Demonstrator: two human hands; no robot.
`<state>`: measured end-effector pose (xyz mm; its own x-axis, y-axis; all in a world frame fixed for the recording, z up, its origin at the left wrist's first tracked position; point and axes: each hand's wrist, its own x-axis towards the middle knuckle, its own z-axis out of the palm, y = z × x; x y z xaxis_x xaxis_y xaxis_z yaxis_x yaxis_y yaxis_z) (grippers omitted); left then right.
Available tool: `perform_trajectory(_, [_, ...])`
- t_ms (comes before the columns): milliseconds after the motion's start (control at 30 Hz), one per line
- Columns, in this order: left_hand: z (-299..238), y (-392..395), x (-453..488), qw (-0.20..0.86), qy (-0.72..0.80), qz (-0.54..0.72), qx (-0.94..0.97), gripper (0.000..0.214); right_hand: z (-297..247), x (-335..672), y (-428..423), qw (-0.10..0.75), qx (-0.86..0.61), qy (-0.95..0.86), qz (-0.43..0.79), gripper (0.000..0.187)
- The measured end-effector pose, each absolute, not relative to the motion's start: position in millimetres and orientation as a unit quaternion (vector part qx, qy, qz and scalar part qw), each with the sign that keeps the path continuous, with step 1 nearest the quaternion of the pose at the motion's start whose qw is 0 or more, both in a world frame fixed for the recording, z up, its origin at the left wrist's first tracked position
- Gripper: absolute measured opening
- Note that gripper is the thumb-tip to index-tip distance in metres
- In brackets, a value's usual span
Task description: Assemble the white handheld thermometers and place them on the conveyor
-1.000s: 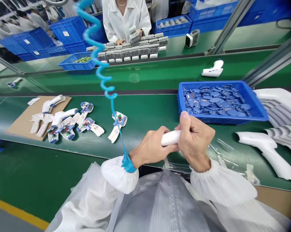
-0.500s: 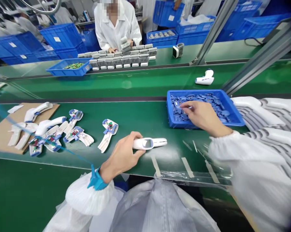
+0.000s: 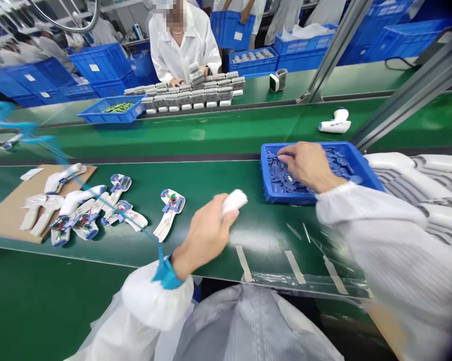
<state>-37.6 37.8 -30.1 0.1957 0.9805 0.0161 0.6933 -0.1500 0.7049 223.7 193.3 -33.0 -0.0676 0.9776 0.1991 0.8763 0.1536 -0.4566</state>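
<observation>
A person in gauzy white sleeves (image 3: 369,220) works two-handed at a glossy green bench (image 3: 218,175). Near the centre of the frame, the left hand (image 3: 207,230) closes its fingers around a smooth white plastic housing (image 3: 234,201), its blunt, rounded end jutting out past the thumb. Right of centre, the right hand (image 3: 306,163) dips into a rectangular blue tray (image 3: 289,198) of hard plastic, fingers bent over a heap of small, flat blue parts (image 3: 280,175) — whether the fingertips pinch one cannot be told.

A matte turquoise band (image 3: 168,273) rings the left wrist, and a coiled, translucent blue cord (image 3: 13,123) loops across the left of the frame. An open white shell (image 3: 169,213), curved like a pistol grip, bares its circuitry left of the left hand; more shells (image 3: 85,225) cluster farther left, beside and on a flat tan board (image 3: 8,205). At the right edge, glossy white casings (image 3: 391,163) lie in overlapping rows — pale tape strips (image 3: 243,263) mark the bench's lower edge.
</observation>
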Motion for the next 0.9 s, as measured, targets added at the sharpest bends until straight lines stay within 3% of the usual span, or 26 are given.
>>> perform_trajectory(67, [-27, 39, -44, 0.445, 0.566, 0.344, 0.603, 0.034, -19, 220, 163, 0.269, -0.634, -0.716, 0.119, 0.019])
perform_trajectory(167, [-28, 39, -35, 0.593, 0.508, 0.379, 0.497, 0.044, -10, 201, 111, 0.370, -0.614, -0.670, 0.193, 0.023])
perform_trajectory(267, [-32, 39, -16, 0.651, 0.471, 0.380, 0.458, 0.050, -19, 176, 70, 0.458, -0.574, -0.619, 0.279, 0.021])
perform_trajectory(367, [-35, 38, -8, 0.665, 0.455, 0.387, 0.449, 0.052, -31, 161, 49, 0.485, -0.526, -0.616, 0.328, 0.017])
perform_trajectory(567, [-33, 33, -20, 0.573, 0.467, 0.320, 0.592, 0.042, -30, 168, 41, 0.466, -0.515, -0.638, 0.333, 0.015])
perform_trajectory(700, [-27, 30, -19, 0.465, 0.486, 0.290, 0.681, 0.038, -25, 170, 35, 0.403, -0.517, -0.675, 0.338, 0.033])
perform_trajectory(800, [-27, 31, -13, 0.339, 0.510, 0.244, 0.752, 0.029, -30, 167, 29, 0.368, -0.523, -0.696, 0.326, 0.033])
perform_trajectory(900, [-34, 30, -11, 0.216, 0.507, 0.205, 0.809, 0.025, -41, 170, 21, 0.386, -0.560, -0.670, 0.297, 0.028])
